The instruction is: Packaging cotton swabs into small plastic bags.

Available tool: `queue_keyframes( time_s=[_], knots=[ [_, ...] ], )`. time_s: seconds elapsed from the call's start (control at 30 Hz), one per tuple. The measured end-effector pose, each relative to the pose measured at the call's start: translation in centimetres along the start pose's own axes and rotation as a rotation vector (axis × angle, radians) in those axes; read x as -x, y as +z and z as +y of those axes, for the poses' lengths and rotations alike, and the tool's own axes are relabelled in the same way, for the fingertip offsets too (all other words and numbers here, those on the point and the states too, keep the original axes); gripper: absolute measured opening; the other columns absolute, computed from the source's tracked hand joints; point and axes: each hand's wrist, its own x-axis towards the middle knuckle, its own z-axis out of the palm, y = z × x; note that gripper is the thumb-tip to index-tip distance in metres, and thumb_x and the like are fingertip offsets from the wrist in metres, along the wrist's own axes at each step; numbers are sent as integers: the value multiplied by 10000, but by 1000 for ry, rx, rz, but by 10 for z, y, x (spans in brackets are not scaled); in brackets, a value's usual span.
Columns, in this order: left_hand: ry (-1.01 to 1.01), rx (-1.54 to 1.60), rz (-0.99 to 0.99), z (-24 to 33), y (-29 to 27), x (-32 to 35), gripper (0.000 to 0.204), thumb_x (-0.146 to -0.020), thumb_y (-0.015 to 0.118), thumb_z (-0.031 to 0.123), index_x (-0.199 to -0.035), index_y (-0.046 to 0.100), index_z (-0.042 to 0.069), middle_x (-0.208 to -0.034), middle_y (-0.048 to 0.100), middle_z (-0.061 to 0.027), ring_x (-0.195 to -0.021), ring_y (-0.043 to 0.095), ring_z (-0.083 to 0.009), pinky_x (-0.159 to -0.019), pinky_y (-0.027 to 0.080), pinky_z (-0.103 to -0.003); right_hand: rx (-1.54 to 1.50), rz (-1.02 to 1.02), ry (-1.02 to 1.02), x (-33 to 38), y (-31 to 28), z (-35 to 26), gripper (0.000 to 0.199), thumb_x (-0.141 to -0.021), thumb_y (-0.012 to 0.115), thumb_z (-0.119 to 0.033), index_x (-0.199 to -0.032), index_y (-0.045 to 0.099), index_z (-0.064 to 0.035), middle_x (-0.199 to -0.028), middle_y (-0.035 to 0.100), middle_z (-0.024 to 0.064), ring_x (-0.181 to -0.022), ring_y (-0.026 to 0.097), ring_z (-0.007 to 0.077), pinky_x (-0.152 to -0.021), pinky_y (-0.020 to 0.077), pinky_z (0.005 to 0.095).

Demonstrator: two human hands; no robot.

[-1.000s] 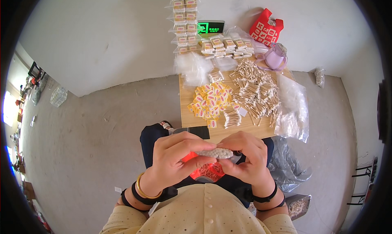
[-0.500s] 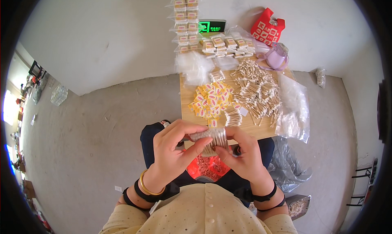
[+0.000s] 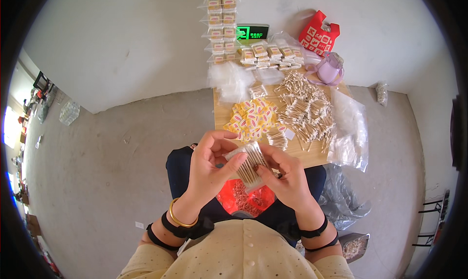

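A clear plastic pack of cotton swabs [image 3: 249, 168] is held between my two hands, tilted, over my lap at the table's near edge. My left hand [image 3: 214, 157] pinches its left side, thumb on top. On the pack's right side my right hand [image 3: 285, 174] grips with thumb and fingers. Just beyond lie a heap of yellow and white printed cards [image 3: 253, 117] and a small bundle of swabs [image 3: 277, 139]. Farther right spreads a large pile of loose cotton swabs [image 3: 307, 106]. Another small bundle [image 3: 258, 91] rests behind the cards.
Filled swab packs [image 3: 270, 55] are stacked at the table's back, beside a tall column of packs [image 3: 222, 20]. Empty clear bags [image 3: 229, 81] lie back left, more plastic bags [image 3: 348, 133] at the right edge. A lilac pitcher [image 3: 330, 69] and red bag [image 3: 319, 34] stand behind.
The pack has turned from lying sideways to a more upright tilt, its row of swabs now facing up. My left fingers have loosened and lifted along its far edge.
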Motion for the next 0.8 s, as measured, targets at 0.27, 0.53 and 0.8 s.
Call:
queue_keyframes(
  time_s=[0.27, 0.53, 0.8],
  knots=[
    [96, -177, 52, 1, -1, 1, 443, -875, 775, 33, -1233, 515, 36, -929, 712, -52, -838, 665, -98, -777, 515, -240, 198, -60, 8, -4, 0, 10, 354, -960, 624, -19, -1300, 545, 38, -1019, 704, 198, -926, 727, 287, -829, 560, 350],
    [43, -229, 58, 7, -2, 1, 478, -867, 765, 7, -1252, 482, 40, -933, 714, -70, -850, 670, -106, -789, 517, -242, 164, -117, 66, -6, 1, 5, 300, -975, 601, -23, -1259, 527, 35, -1010, 700, 208, -909, 727, 319, -812, 562, 372],
    [-27, 138, -22, 2, -12, 2, 483, -889, 756, 5, -1255, 442, 37, -980, 710, -93, -930, 672, -119, -848, 521, -262, -333, -205, 190, -7, -2, 7, 289, -1010, 551, 32, -1292, 487, 42, -1047, 703, 121, -1056, 664, 132, -917, 528, 293]
  ],
)
